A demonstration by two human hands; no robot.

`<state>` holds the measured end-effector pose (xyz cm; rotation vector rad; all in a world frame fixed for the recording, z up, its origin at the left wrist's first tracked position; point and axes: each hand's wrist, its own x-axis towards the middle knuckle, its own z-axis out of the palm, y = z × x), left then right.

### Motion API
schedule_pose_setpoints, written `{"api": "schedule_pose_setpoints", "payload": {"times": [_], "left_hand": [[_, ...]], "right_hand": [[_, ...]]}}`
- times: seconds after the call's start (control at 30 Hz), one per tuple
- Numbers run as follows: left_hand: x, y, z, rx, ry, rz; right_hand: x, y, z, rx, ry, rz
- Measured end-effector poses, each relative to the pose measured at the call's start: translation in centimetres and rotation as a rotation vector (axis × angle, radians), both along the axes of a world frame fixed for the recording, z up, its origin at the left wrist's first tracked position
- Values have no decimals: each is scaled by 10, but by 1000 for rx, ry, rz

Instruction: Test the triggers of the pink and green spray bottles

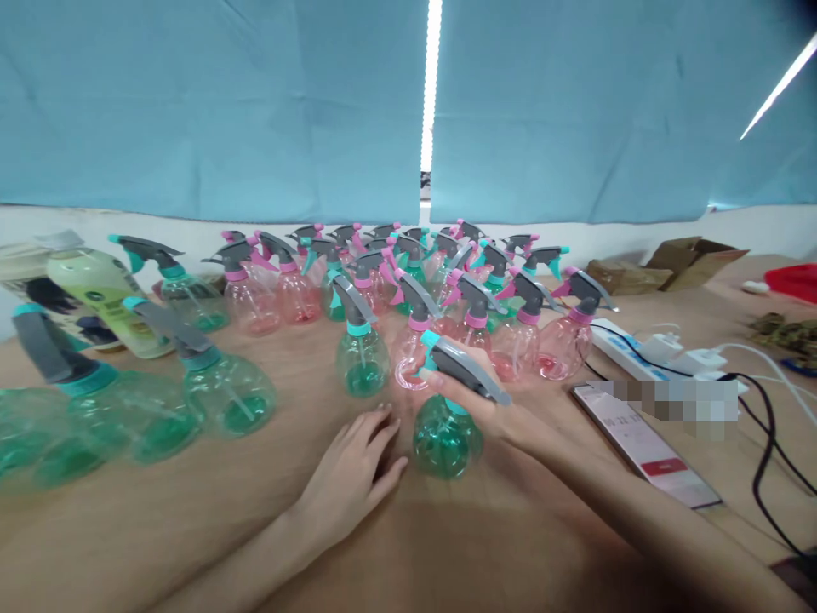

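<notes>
My right hand [478,396] is closed around the neck and trigger of a green spray bottle [442,438] with a grey and teal head. The bottle is near the table's middle, its head pointing to the left. My left hand [354,468] lies on the table just left of that bottle, fingers stretched out and holding nothing. Beyond it stands another green spray bottle [362,362] with a teal collar. A pink spray bottle [408,349] is right behind the held one, partly covered by it.
Pink and green spray bottles crowd the back, with a pink one [565,345] at the row's right end. More green bottles [230,396] are on the left, near a yellow-green bottle [102,289]. At right are a phone [644,447], a power strip [629,353], cables and cardboard boxes [693,264].
</notes>
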<state>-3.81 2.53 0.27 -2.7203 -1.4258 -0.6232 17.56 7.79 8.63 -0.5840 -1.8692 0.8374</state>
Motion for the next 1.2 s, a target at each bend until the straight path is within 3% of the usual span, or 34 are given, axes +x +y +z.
{"api": "schedule_pose_setpoints", "payload": {"times": [0.17,0.4,0.7,1.2], "left_hand": [[2,0,-1,11,-6,23],[2,0,0,-14,5,1],[2,0,-2,-27,65,-4],[2,-1,-1,-45,44,-5]], "right_hand": [[0,1,-1,-10,-10,-9],[-1,-7,12,-65,-97,-61],[-3,-2,-10,-129,-12,-14],[-3,-1,-10,-152,3,2]]}}
